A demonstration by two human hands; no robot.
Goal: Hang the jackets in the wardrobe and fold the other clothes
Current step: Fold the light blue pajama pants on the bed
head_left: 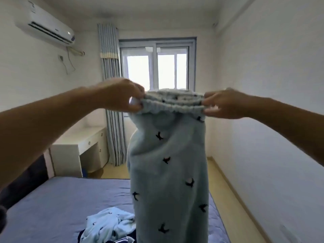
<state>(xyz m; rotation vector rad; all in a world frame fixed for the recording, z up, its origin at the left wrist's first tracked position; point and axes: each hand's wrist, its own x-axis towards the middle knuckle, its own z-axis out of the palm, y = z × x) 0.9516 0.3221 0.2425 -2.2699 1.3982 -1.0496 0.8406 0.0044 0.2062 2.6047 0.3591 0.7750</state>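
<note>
Light blue fleece trousers with small dark bird figures hang in front of me, held up by their ribbed elastic waistband. My left hand pinches the waistband's left end and my right hand pinches its right end, stretching it level at chest height. The legs hang straight down over the bed, and their lower ends run out of the frame. A crumpled pile of clothes, pale blue with a dark striped piece under it, lies on the bed below.
The bed with a blue sheet fills the lower left. A white desk stands against the left wall by a striped curtain. A window is straight ahead. A strip of wooden floor runs along the right wall.
</note>
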